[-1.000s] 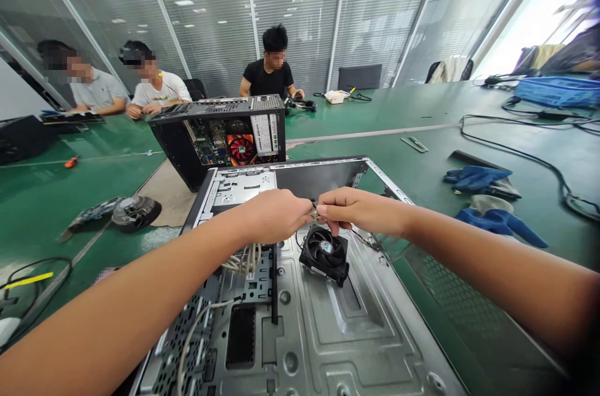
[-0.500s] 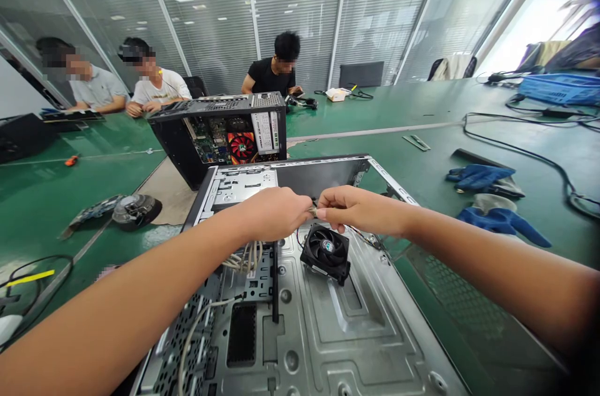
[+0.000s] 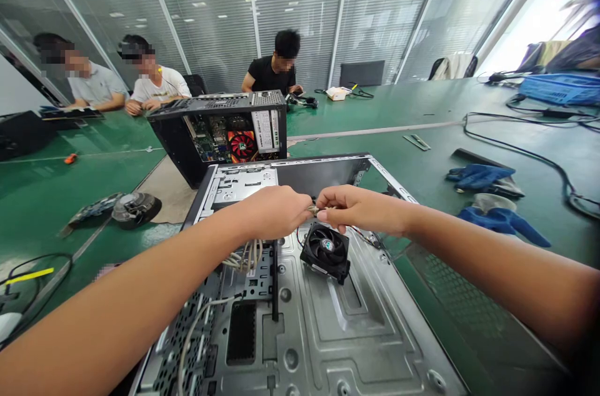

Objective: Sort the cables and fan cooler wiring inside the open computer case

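Connector (image 3: 313, 210), small and mostly hidden between the fingertips, sits above the open computer case (image 3: 328, 333), just over the black fan (image 3: 325, 250). Left hand (image 3: 274, 212) and right hand (image 3: 354, 208) meet there, each grip pinched shut on the connector (its exact shape is too small to tell). Thin wires (image 3: 360, 233) trail from it down toward the case, beside the fan, which lies tilted on the case floor. A bundle of pale cables (image 3: 244, 257) hangs below the left hand inside the case. Beyond the case stands a second computer (image 3: 225, 133) with its side open; to the right of the case, blue gloves (image 3: 487, 196) lie on the green worktop (image 3: 422, 133).
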Demonstrator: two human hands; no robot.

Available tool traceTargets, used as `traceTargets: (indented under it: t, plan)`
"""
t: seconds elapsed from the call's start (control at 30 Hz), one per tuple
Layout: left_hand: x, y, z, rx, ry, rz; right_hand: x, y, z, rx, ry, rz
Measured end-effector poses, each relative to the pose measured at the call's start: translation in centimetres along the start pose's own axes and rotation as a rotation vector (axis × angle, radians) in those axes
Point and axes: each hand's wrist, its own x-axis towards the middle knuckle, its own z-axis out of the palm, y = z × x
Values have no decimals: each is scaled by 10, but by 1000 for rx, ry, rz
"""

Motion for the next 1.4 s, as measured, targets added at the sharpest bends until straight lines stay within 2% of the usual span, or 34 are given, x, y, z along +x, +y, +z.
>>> traceTargets:
  t: [0.2, 0.43, 0.7, 0.8, 1.03, 1.3, 1.4]
  plan:
    - [1, -3, 0, -23, 31, -2, 0, 1, -2, -16, 84, 11]
    - [1, -5, 4, -19, 83, 6, -2, -1, -3, 60, 59, -30]
    - [0, -3, 3, -17, 73, 25, 0, -2, -3, 191, 2, 3]
    - [0, -2, 3, -13, 53, 11, 0, -1, -2, 178, -3, 10]
    - [1, -4, 3, -23, 60, -15, 0, -1, 0, 105, 82, 25]
    - [1, -5, 4, -24, 63, 25, 0, -3, -2, 158, -6, 5]
    - [1, -4, 2, -21, 60, 13, 0, -2, -2, 151, 8, 7]
